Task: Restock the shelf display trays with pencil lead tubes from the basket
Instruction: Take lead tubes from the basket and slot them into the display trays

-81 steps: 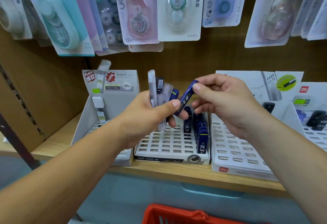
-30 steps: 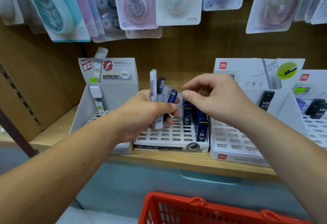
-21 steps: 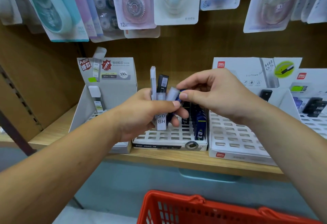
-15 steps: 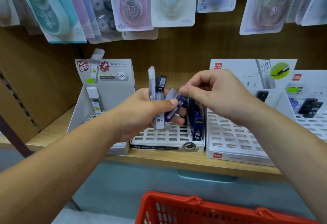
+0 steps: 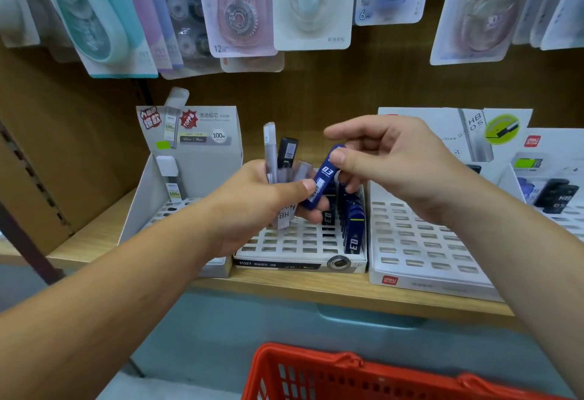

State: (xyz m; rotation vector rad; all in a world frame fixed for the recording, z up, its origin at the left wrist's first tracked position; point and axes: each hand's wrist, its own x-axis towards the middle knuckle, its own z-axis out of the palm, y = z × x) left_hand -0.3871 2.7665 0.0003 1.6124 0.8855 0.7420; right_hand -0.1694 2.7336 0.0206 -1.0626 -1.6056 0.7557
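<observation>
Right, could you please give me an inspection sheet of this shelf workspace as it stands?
surface: wooden shelf, light wood, level.
job's things: middle tray has blue tubes standing at its right side, with most other slots unfilled; red basket sits below the shelf.
clutter: nothing seen.
grips: left hand holds a bundle of tubes upright; right hand pinches the top of a single blue tube, whose lower end is at the left hand's fingers.
cables: nothing seen.
surroundings: correction tape packs hang above.
</observation>
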